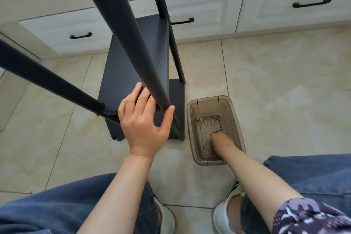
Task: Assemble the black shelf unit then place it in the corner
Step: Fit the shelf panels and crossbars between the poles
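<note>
Just past the right hand's (221, 143) fingertips (213, 136), grip unclear, a slim silver metal screw (218, 130) is being reached for, lying crosswise in a translucent brown plastic tub (233, 119).

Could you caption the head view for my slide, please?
Left hand steadies the post; right hand reaches into the screw bin.
</note>
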A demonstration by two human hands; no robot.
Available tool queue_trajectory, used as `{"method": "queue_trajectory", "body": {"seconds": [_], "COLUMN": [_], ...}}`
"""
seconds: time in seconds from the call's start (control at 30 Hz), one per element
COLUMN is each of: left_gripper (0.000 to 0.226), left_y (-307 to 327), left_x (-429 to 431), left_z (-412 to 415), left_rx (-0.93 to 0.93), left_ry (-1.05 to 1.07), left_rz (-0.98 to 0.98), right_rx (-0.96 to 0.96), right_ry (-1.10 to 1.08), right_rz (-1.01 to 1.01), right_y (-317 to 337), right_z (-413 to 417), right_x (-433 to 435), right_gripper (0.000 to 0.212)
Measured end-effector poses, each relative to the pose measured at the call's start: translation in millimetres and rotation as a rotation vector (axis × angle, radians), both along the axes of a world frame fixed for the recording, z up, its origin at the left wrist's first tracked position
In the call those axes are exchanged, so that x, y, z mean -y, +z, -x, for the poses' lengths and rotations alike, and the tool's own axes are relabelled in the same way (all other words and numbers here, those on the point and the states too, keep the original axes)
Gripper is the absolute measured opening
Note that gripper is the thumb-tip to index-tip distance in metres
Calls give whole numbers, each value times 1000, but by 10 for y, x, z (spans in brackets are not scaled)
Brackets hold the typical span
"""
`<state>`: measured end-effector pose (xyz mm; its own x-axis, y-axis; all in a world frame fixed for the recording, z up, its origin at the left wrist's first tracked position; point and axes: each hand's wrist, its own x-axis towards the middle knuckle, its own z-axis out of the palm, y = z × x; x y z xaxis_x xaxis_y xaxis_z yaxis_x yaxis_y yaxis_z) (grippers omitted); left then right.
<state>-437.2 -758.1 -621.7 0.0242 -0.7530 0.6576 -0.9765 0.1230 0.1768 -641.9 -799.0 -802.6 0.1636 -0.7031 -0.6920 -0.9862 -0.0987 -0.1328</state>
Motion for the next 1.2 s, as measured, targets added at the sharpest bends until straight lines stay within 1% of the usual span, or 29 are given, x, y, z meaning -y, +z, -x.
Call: {"method": "queue_trajectory", "body": {"seconds": [0.27, 0.67, 0.87, 1.03, 1.13, 1.2], "left_gripper": [43, 42, 42, 44, 44, 46], "left_y": [-7, 15, 16, 17, 26, 40], "left_x": [1, -3, 2, 7, 6, 3], "left_z": [17, 31, 38, 46, 47, 44], "left_rx": [-4, -22, -28, -36, -32, -21], "left_ry": [6, 21, 26, 27, 24, 18], "left_rz": [5, -9, -13, -19, -32, -48], "right_rx": [-74, -128, -127, -125, -82, -16], "right_ry": [65, 63, 92, 102, 37, -62], "right_rz": [101, 217, 207, 158, 127, 114], "right_y": [11, -48, -66, -63, -53, -37], "right_z": [-21, -22, -22, -32, -19, 1], "right_x": [10, 12, 22, 41, 24, 14], "right_gripper": [42, 41, 40, 39, 39, 33]}}
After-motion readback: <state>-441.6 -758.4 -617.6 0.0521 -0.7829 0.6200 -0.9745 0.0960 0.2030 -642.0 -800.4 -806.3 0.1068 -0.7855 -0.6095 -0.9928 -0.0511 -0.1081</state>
